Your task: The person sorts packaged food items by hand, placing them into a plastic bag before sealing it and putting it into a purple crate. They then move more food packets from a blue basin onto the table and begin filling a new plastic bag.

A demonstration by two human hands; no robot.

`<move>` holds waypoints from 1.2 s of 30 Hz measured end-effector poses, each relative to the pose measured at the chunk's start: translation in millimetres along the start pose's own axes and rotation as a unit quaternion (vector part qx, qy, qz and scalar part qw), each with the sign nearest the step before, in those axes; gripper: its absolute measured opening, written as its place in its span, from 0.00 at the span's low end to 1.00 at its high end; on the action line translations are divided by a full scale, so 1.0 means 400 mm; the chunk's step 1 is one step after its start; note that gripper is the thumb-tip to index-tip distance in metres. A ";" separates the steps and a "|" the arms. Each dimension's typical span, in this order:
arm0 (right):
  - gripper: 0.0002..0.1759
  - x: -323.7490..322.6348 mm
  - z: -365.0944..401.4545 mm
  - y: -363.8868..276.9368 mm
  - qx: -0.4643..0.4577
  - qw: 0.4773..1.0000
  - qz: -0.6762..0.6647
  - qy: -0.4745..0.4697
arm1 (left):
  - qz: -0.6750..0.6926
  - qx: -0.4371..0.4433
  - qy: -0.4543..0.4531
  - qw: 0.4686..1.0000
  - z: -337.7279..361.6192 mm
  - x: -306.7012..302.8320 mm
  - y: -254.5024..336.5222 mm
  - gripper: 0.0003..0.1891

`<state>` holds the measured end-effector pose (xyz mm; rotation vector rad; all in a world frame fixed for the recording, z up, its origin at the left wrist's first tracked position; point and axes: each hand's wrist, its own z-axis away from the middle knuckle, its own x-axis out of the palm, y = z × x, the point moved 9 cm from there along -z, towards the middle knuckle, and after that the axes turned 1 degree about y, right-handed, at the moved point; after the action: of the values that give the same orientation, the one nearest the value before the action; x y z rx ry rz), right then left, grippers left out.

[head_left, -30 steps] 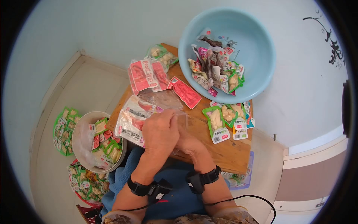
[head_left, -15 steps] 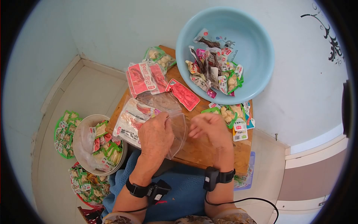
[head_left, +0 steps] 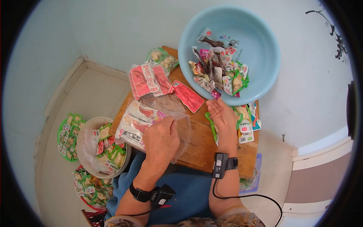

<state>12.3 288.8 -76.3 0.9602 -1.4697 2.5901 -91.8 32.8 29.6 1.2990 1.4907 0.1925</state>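
Head view: clear bag [head_left: 183,135], gripped by left hand [head_left: 160,140], lies left of open right hand [head_left: 223,120].

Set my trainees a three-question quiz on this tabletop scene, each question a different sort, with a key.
1. Multiple choice: what holds the edge of the clear bag?
A) the right hand
B) the left hand
C) both hands

2. True or false: the loose red packet lies in the round bucket.

3. Fill the gap: the right hand is at the near rim of the large ____ basin.

Key:
1. B.
2. False; it lies on the wooden table.
3. Light blue.
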 end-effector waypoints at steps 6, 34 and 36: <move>0.11 0.006 0.009 0.003 -0.008 1.000 0.001 0.020 | 0.012 0.021 0.011 1.000 0.006 -0.006 0.013 0.04; 0.15 -0.008 0.093 -0.097 -0.199 0.960 0.194 0.032 | 0.001 0.005 -0.008 1.000 0.004 0.003 0.011 0.05; 0.20 0.004 0.099 -0.091 -0.190 0.962 0.195 0.030 | -0.002 0.003 -0.009 1.000 0.004 0.003 0.012 0.05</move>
<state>41.6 277.6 -32.5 0.5877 -2.2193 2.3823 -87.4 34.9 31.7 1.2991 1.4802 0.1728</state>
